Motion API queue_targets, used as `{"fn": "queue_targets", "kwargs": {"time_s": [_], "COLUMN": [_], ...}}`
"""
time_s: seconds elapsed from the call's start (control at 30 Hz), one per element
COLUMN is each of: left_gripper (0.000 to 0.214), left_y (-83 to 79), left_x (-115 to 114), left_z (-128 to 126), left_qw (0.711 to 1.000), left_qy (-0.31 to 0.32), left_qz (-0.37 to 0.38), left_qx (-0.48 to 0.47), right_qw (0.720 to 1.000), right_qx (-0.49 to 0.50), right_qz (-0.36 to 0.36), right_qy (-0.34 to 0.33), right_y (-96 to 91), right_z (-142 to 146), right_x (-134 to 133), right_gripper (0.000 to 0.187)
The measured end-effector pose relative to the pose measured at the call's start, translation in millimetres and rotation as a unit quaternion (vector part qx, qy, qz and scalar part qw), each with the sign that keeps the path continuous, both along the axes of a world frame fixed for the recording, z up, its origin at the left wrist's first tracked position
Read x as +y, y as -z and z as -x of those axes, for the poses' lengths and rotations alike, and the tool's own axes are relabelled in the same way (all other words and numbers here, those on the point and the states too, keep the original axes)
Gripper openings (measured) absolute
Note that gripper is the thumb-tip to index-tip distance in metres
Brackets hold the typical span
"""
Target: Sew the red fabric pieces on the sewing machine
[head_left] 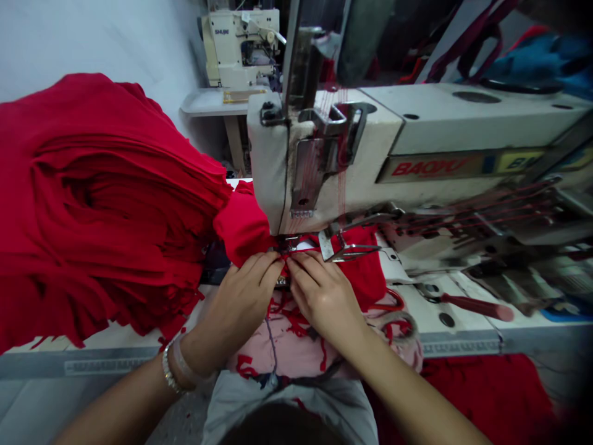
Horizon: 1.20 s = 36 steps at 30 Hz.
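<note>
My left hand (243, 296) and my right hand (324, 293) lie side by side at the needle area of a white sewing machine (417, 145). Both hands have their fingers pressed together on a piece of red fabric (243, 225) right under the presser foot (290, 244). The fingertips of the two hands nearly touch. A bracelet sits on my left wrist. Red threads run down the machine's head.
A tall stack of red fabric pieces (92, 204) fills the table's left side. A red-handled tool (472, 306) lies on the machine bed at right. More red cloth (486, 395) hangs below at right. Another sewing machine (241, 46) stands behind.
</note>
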<state>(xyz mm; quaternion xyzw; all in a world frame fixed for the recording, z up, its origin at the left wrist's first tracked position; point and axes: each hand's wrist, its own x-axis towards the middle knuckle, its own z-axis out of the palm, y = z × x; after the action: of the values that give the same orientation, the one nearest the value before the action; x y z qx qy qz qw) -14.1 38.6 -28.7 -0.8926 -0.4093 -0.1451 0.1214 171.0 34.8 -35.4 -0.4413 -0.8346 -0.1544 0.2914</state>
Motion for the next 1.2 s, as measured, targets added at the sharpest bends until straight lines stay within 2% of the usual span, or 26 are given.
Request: {"fn": "queue_targets", "kwargs": {"time_s": [0.23, 0.43, 0.63, 0.83, 1.07, 1.2], "left_gripper": [0.035, 0.034, 0.036, 0.034, 0.033, 0.035], "left_y": [-2.0, -3.7, -8.2, -11.0, -10.0, -11.7], "left_x": [4.5, 8.4, 11.5, 12.8, 8.4, 4.7], "left_z": [0.3, 3.2, 6.6, 6.3, 0.1, -4.0], "left_qw": [1.000, 0.998, 0.995, 0.997, 0.998, 0.997], "left_qy": [0.020, 0.052, 0.074, 0.062, 0.046, 0.050], "left_qz": [0.000, 0.008, -0.018, -0.043, -0.045, -0.056], "left_qx": [-0.021, -0.041, -0.059, -0.031, -0.014, 0.002], "right_qw": [0.998, 0.987, 0.986, 0.982, 0.989, 0.999], "right_qx": [0.048, 0.122, 0.127, 0.142, 0.105, 0.009], "right_qz": [0.024, 0.094, 0.085, 0.102, 0.085, 0.035], "right_qy": [-0.018, -0.042, -0.065, -0.073, -0.059, -0.041], "right_y": [3.3, 5.3, 5.4, 8.5, 6.2, 6.6], "right_z": [-0.5, -3.1, -8.5, -12.6, -11.8, -5.4], "right_x": [6.5, 10.2, 9.8, 8.1, 6.5, 4.8], "right_gripper": [0.024, 0.019, 0.023, 0.026, 0.028, 0.032]}}
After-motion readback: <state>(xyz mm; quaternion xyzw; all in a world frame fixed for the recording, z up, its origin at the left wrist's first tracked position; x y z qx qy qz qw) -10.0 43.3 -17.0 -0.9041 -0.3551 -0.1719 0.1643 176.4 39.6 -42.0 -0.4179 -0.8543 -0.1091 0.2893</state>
